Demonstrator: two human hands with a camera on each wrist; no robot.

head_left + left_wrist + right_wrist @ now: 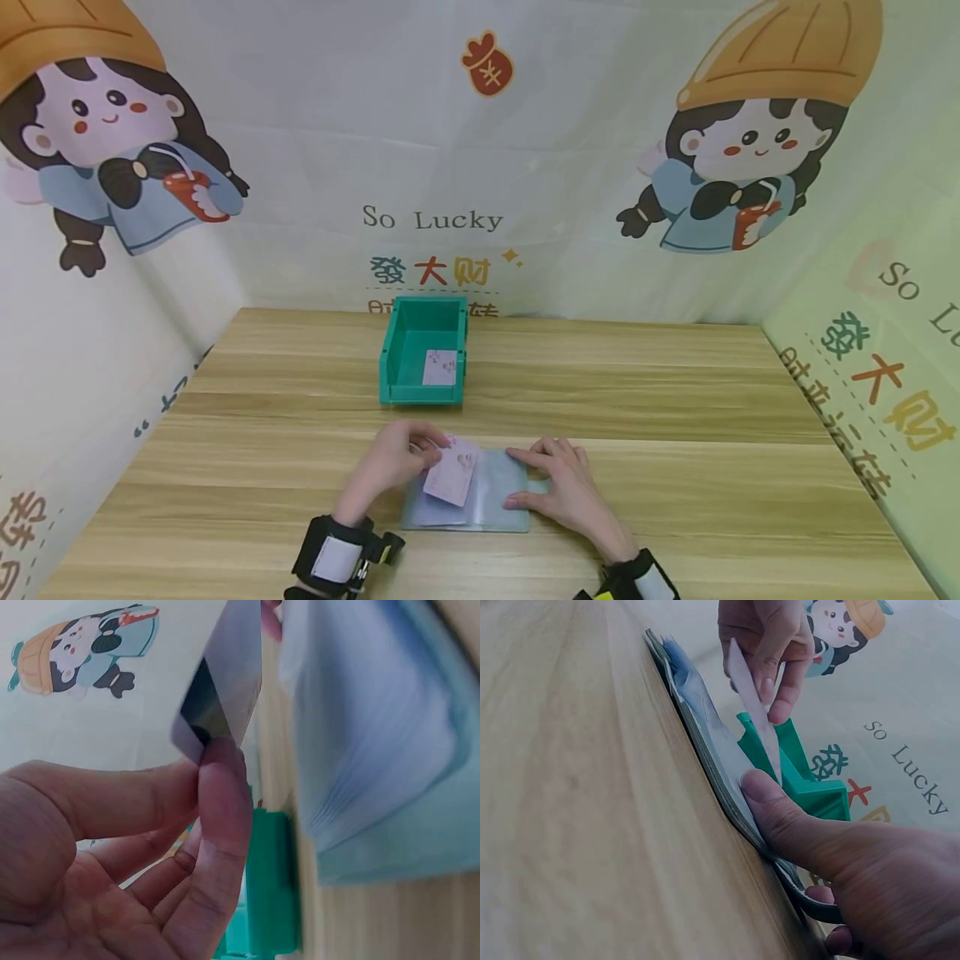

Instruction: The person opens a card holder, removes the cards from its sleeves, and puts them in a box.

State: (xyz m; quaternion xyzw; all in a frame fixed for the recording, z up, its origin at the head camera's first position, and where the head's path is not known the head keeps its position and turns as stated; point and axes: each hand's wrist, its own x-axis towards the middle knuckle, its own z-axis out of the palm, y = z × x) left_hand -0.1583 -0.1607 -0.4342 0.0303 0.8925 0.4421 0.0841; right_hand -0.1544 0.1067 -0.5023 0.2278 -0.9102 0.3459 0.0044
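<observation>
Fingers of left hand [393,457] pinch card [452,473]; right hand [558,487] presses album [495,496] flat.

Head camera looks down across the table [675,392]; both wrist cameras sit close, apparently near table level, sharing the card album [495,500] [375,750] [705,742].

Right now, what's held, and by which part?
Left hand pinches the card by its upper-left corner. Right hand presses the card album flat.
</observation>
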